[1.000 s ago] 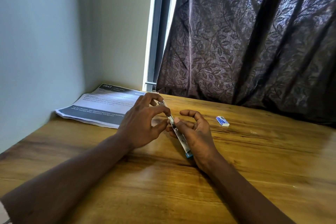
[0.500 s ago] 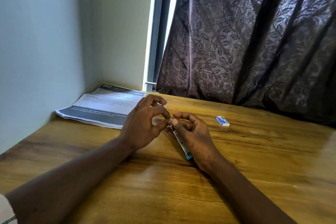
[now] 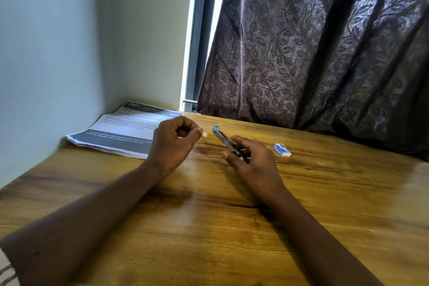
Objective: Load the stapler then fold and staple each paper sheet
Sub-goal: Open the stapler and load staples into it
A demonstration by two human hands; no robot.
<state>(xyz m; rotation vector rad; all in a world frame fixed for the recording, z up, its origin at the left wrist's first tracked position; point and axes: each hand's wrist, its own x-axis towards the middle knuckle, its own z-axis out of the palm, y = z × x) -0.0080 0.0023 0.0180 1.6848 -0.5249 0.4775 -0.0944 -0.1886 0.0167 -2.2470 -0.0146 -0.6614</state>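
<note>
Two hands apart: right hand (image 3: 251, 158) grips stapler (image 3: 224, 138), left hand (image 3: 173, 144) beside

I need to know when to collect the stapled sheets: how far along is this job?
Early. Nothing looks finished: the papers lie flat and unfolded in a stack by the wall. In hand: the right hand holds the stapler, the left hand pinches a small pale piece, possibly staples. The staple box sits on the table. Loading, folding and stapling remain.
</note>
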